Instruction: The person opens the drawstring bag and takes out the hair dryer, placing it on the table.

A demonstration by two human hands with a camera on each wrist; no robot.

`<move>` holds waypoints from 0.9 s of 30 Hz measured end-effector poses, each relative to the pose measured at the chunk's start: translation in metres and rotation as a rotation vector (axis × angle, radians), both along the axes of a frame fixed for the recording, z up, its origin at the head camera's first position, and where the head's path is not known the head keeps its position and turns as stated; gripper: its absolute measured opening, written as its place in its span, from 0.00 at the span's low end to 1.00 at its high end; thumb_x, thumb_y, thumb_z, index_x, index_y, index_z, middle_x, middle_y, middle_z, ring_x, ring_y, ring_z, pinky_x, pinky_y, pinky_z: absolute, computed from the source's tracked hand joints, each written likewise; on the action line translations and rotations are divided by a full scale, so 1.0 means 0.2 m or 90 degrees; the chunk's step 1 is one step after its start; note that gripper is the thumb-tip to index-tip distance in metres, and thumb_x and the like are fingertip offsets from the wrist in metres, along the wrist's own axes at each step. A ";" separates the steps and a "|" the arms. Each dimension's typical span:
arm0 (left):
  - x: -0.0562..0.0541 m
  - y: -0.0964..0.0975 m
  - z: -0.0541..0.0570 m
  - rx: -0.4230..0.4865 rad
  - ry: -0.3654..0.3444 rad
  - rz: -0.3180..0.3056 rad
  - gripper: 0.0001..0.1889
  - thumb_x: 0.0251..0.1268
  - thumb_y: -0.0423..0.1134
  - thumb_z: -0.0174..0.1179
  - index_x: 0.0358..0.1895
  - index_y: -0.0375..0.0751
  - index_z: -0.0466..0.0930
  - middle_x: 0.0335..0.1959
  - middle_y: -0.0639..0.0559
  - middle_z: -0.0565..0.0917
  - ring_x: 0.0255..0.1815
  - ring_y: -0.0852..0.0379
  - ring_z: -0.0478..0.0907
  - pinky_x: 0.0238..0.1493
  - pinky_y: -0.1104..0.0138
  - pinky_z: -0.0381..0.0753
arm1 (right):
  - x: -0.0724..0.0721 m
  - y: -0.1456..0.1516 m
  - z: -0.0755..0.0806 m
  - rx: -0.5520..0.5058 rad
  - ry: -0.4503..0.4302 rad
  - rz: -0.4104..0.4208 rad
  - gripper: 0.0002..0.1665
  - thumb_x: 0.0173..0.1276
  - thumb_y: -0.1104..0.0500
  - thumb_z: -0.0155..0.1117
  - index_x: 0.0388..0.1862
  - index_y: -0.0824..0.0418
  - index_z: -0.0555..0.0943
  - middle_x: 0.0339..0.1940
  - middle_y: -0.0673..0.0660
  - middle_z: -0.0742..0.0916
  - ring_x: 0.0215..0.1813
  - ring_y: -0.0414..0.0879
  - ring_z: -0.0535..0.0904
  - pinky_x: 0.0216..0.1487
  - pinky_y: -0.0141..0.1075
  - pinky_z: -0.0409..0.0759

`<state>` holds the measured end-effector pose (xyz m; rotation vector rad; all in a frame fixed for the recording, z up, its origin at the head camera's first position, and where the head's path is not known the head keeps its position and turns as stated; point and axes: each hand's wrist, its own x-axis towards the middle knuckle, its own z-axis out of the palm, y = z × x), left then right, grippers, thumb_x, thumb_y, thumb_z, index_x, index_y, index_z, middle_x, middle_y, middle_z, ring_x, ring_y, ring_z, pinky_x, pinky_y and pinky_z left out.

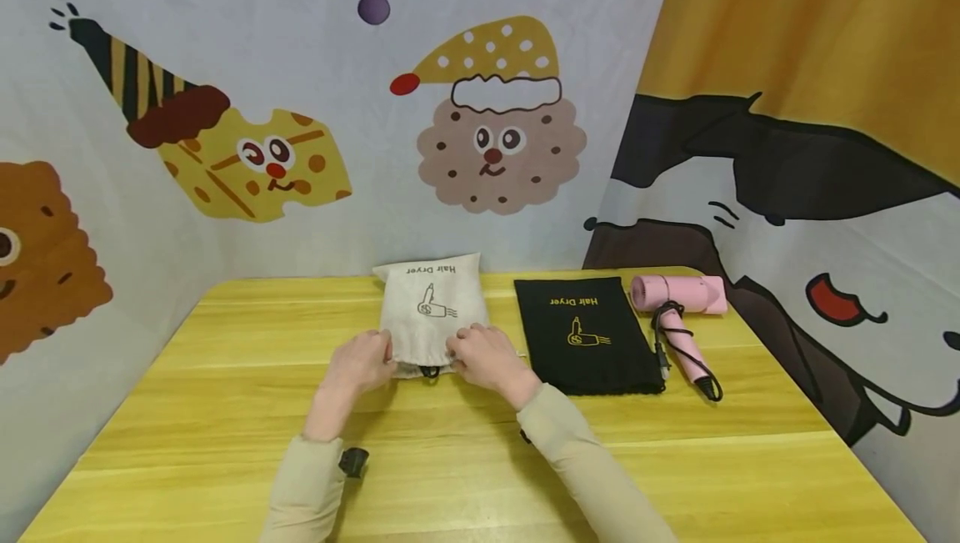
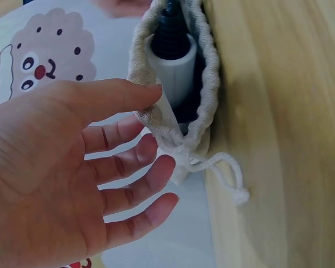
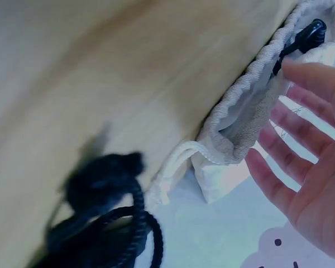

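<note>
A cream drawstring bag [image 1: 435, 330], printed "Hair Dryer" with a dryer outline, lies on the table with its mouth toward me. My left hand [image 1: 363, 361] pinches the rim at the left corner, its thumb at the edge and the other fingers spread outside. At the right side of the mouth, my right hand [image 1: 489, 359] holds the rim between thumb and fingers. Inside the gaping mouth, the left wrist view shows a pale handle [image 2: 176, 72] with a black cord guard [image 2: 170, 36]. White drawstrings [image 2: 226, 173] hang from the bag's corners.
Right of the cream bag, a black drawstring bag [image 1: 600, 368] with yellow print lies flat. Beside it is a pink hair dryer [image 1: 686, 295] with its black cord [image 1: 678, 330] wrapped about the handle. A cartoon-printed curtain [image 1: 300, 51] stands behind the wooden table [image 1: 225, 409].
</note>
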<state>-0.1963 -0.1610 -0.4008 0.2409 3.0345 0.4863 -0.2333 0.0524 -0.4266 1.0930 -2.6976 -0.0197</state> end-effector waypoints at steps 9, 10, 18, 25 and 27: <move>0.02 0.05 0.06 -0.011 0.013 0.000 0.06 0.58 0.37 0.61 0.29 0.40 0.74 0.25 0.49 0.78 0.26 0.55 0.75 0.29 0.63 0.78 | -0.04 -0.02 0.07 -0.079 0.108 0.001 0.05 0.65 0.58 0.61 0.29 0.55 0.79 0.23 0.49 0.82 0.23 0.42 0.73 0.20 0.29 0.68; 0.03 0.06 0.07 -0.017 0.020 0.000 0.07 0.58 0.37 0.61 0.29 0.39 0.74 0.24 0.49 0.78 0.26 0.54 0.75 0.29 0.63 0.78 | -0.04 -0.02 0.08 -0.093 0.124 0.000 0.04 0.65 0.58 0.61 0.29 0.55 0.79 0.23 0.49 0.82 0.23 0.42 0.73 0.20 0.29 0.69; 0.05 0.24 0.09 -0.034 0.063 -0.028 0.12 0.60 0.39 0.60 0.20 0.44 0.73 0.18 0.50 0.77 0.19 0.54 0.74 0.21 0.63 0.73 | -0.06 -0.03 0.14 -0.153 0.219 -0.005 0.04 0.64 0.58 0.60 0.31 0.56 0.81 0.23 0.49 0.81 0.24 0.41 0.74 0.22 0.29 0.71; 0.06 0.31 0.05 -0.014 0.147 0.032 0.10 0.54 0.32 0.61 0.19 0.38 0.72 0.18 0.46 0.76 0.17 0.50 0.73 0.15 0.62 0.70 | -0.05 -0.04 0.17 -0.199 0.265 0.022 0.04 0.64 0.60 0.60 0.29 0.56 0.80 0.23 0.49 0.81 0.24 0.41 0.73 0.24 0.30 0.73; 0.06 0.31 0.04 -0.015 0.172 0.065 0.12 0.54 0.30 0.60 0.17 0.38 0.69 0.17 0.45 0.74 0.15 0.51 0.71 0.12 0.63 0.68 | -0.05 -0.04 0.17 -0.193 0.272 0.027 0.04 0.63 0.59 0.61 0.29 0.56 0.80 0.24 0.50 0.82 0.25 0.42 0.74 0.25 0.30 0.73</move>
